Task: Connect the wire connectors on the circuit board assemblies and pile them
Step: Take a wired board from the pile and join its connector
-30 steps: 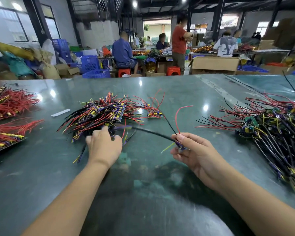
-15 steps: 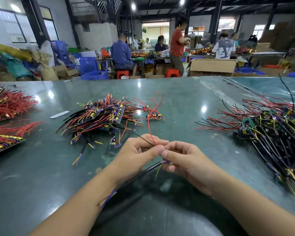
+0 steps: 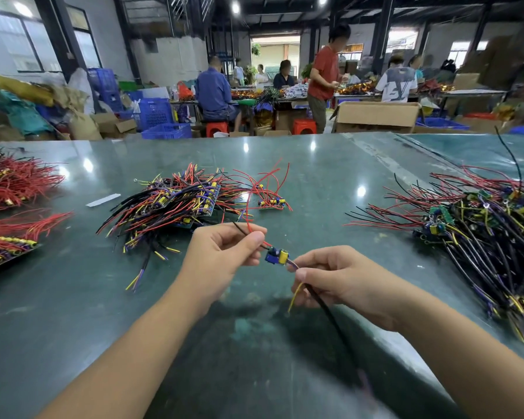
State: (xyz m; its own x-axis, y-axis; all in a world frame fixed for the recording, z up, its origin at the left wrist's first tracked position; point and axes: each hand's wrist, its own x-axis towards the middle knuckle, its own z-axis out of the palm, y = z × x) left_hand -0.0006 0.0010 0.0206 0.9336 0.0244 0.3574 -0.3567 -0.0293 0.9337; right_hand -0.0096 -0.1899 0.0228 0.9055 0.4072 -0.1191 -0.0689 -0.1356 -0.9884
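Head cam is looking down over a glossy dark green table [image 3: 315,182], and both hands are up above it holding one little circuit board [image 3: 276,256] between them. The board is a small blue thing with a yellow part on it, hanging in the air just above the table, between the two hands and a bit nearer the middle of the shot.

The left hand [image 3: 224,252] has its fingers curled, thumb and fingertips pinching the red wire [image 3: 248,207] and a thin black wire right where they leave the board's left end. The red one runs up and away toward the far side. The right hand [image 3: 339,278] pinches the wires coming off the board's right end, and a thick black cable [image 3: 333,325] plus a short yellow wire [image 3: 294,296] hang out of that grip, trailing down toward the person.

So the whole thing lies roughly left to right, tilted a little, left end higher and farther, right end lower and closer.

Beyond the left hand sits a pile of boards [image 3: 176,207] with wires sticking out everywhere. A bigger messy heap [image 3: 478,237] is off to the right, and bundles of red wires [image 3: 15,182] are at the left edge. A white strip [image 3: 103,200] lies near the middle pile. People are working at tables in the back.
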